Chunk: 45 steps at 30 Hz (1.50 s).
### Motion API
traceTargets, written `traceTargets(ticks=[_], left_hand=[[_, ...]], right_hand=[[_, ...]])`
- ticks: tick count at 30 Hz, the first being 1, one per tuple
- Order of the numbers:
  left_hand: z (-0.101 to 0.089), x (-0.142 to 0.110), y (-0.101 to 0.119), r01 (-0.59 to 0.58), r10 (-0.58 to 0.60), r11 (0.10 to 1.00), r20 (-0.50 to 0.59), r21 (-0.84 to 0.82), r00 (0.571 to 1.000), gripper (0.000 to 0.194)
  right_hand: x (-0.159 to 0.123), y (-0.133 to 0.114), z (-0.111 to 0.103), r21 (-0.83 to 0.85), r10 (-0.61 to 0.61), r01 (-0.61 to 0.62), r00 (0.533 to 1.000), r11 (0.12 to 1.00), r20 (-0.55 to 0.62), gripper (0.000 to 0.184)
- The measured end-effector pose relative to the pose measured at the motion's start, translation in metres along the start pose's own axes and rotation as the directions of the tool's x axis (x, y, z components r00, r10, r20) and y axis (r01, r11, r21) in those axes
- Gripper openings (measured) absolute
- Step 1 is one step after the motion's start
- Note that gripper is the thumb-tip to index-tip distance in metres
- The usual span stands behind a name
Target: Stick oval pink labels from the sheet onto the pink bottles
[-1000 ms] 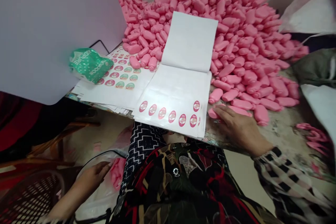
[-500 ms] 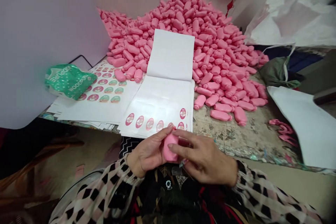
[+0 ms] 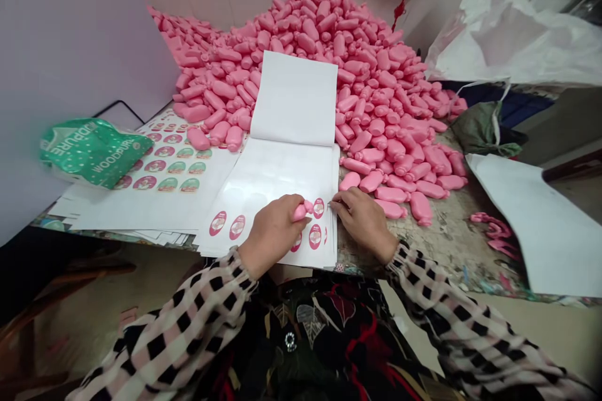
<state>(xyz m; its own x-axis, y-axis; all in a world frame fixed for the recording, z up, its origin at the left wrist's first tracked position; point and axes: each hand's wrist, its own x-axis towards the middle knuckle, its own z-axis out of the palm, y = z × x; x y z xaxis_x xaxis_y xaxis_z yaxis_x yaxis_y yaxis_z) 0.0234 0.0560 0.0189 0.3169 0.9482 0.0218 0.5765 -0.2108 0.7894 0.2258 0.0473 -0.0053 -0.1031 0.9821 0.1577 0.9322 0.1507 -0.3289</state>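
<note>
The counter (image 3: 437, 244) spreads beneath and beyond your 2 hands, its worn surface bare to the right of your right grip (image 3: 364, 219). Past both grips rises the heap of pink bottles (image 3: 320, 31), banked against the wall, probably so the nearest ones lie just beyond your right fingertips. The white plastic bag (image 3: 512, 37) sits far to the right of that grip, apart from the heap.

The label sheets (image 3: 277, 169) lie directly under your left grip (image 3: 273, 225), with a white flap (image 3: 294, 97) turned up against the heap, seemingly to leave the lower rows exposed. Left of your left grip is a second stack of printed sheets (image 3: 122, 210); the green bag (image 3: 98, 150) on it may serve as a weight.

Your left grip is closed around 1 pink bottle (image 3: 301, 210), its small end poking out past the thumb towards your right grip; this hold likely keeps it steady while leaving your other fingers free. Your right grip has its thumb and forefinger close together at the sheets' right edge, near the oval label (image 3: 318, 208); whether they pinch anything, you cannot tell. Pink scraps (image 3: 498, 235) lie well right of your right grip, apart from the bottles.
</note>
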Motion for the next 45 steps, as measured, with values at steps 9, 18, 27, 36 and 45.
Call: traceTargets(ticks=[9, 18, 27, 36, 45], left_hand=[[0.011, 0.021, -0.019, -0.029, 0.031, 0.999, 0.106, -0.020, 0.994, 0.022], [0.009, 0.025, -0.014, -0.119, 0.005, 0.895, 0.256, 0.431, 0.967, 0.047], [0.009, 0.026, -0.015, -0.169, 0.033, 0.853, 0.272, 0.494, 0.962, 0.052], [0.009, 0.028, -0.015, -0.184, 0.036, 0.847, 0.292, 0.499, 0.956, 0.058], [0.009, 0.029, -0.016, -0.187, 0.038, 0.847, 0.295, 0.498, 0.955, 0.056]], right_hand=[[0.010, 0.002, 0.000, -0.065, -0.077, 0.078, 0.997, 0.995, 0.023, 0.020], [0.017, 0.008, -0.001, -0.041, -0.148, 0.151, 0.987, 0.988, 0.064, 0.018], [0.023, 0.012, -0.005, -0.009, -0.211, 0.213, 0.971, 0.977, 0.111, 0.019], [0.006, 0.007, 0.017, 0.270, 0.036, -0.036, 0.999, 0.962, 0.004, 0.012], [0.005, 0.004, 0.015, 0.181, -0.034, 0.035, 0.999, 0.983, -0.007, 0.014]])
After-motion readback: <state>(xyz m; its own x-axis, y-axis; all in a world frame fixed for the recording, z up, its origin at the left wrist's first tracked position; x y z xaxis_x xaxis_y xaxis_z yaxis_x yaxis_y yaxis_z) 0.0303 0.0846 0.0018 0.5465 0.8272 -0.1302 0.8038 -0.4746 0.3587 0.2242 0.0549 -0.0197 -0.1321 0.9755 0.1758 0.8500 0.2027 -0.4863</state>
